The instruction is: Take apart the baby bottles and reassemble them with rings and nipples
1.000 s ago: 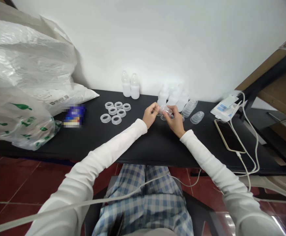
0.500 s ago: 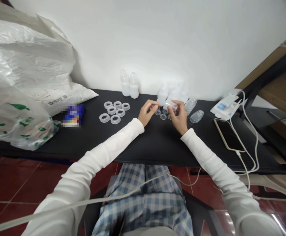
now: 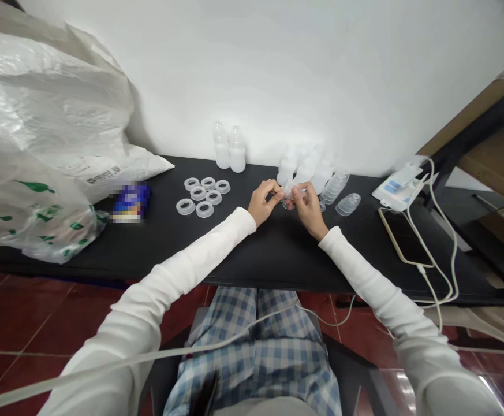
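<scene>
**Pinching a small clear plastic piece (image 3: 289,203) above a black table (image 3: 277,254)**

White plastic bags (image 3: 39,144) heap at the table's left end, and a phone (image 3: 403,237) lies at its right end. Frosted baby bottles (image 3: 306,171) stand along its back edge, with clear plastic rings (image 3: 204,193) to their left. Near that edge, the left hand (image 3: 261,202) and right hand (image 3: 309,211) curl inward, their fingertips gripping the piece from either side, just in front of the bottles; the fingers partly hide it.
</scene>
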The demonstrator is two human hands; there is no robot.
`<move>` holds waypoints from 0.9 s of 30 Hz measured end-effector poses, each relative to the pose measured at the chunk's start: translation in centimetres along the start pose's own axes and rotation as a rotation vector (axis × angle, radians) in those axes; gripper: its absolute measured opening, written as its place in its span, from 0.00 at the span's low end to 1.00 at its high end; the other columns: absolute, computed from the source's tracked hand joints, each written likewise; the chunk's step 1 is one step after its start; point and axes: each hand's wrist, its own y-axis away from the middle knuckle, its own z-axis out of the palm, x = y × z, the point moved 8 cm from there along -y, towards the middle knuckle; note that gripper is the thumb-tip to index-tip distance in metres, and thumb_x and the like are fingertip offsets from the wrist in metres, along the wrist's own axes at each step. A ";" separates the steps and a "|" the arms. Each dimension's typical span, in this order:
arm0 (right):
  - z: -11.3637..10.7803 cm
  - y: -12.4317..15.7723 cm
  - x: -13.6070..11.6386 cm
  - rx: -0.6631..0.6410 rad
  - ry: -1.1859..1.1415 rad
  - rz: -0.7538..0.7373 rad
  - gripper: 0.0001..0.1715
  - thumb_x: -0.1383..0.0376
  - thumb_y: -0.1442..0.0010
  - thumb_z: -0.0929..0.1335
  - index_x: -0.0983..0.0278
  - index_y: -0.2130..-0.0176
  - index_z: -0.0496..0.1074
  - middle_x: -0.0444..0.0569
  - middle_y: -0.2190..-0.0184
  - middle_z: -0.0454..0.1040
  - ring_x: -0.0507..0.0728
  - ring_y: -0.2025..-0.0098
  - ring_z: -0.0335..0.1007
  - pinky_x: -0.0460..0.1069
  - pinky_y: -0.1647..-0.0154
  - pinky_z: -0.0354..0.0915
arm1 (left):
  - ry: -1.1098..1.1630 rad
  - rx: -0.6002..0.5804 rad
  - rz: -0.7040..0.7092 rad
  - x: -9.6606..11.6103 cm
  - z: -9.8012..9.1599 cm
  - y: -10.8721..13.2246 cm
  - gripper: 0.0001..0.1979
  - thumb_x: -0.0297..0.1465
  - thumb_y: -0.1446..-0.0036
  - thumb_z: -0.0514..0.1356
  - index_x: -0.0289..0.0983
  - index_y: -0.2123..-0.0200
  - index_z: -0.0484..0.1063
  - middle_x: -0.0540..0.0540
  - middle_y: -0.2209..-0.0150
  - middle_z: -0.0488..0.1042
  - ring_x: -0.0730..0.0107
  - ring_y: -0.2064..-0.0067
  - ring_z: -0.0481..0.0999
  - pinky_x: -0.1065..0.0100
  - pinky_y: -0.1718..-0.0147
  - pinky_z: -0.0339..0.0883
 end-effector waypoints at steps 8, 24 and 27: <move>-0.4 0.1 -1.1 0.030 0.345 -0.205 0.26 0.44 0.39 0.70 0.58 0.51 0.67 0.48 0.63 0.75 0.57 0.63 0.75 0.55 0.58 0.75 | 0.276 0.123 -0.174 -0.7 0.1 0.2 0.22 0.48 0.39 0.61 0.39 0.75 0.61 0.52 0.74 0.61 0.70 0.68 0.61 0.65 0.63 0.59; 0.9 -0.1 -3.1 -0.296 0.982 -0.691 0.13 0.65 0.29 0.61 0.55 0.54 0.74 0.52 0.49 0.75 0.58 0.53 0.73 0.58 0.49 0.73 | 0.624 0.168 -0.534 -1.9 0.2 -0.5 0.14 0.20 0.47 0.58 0.36 0.79 0.57 0.54 0.78 0.56 0.76 0.73 0.57 0.72 0.68 0.55; 0.7 0.1 -3.3 -0.322 0.927 -0.733 0.12 0.65 0.29 0.62 0.55 0.56 0.75 0.52 0.47 0.74 0.59 0.48 0.73 0.60 0.44 0.72 | 0.635 0.136 -0.596 -2.0 0.4 -0.5 0.14 0.19 0.47 0.57 0.36 0.80 0.57 0.54 0.77 0.58 0.77 0.74 0.58 0.72 0.70 0.55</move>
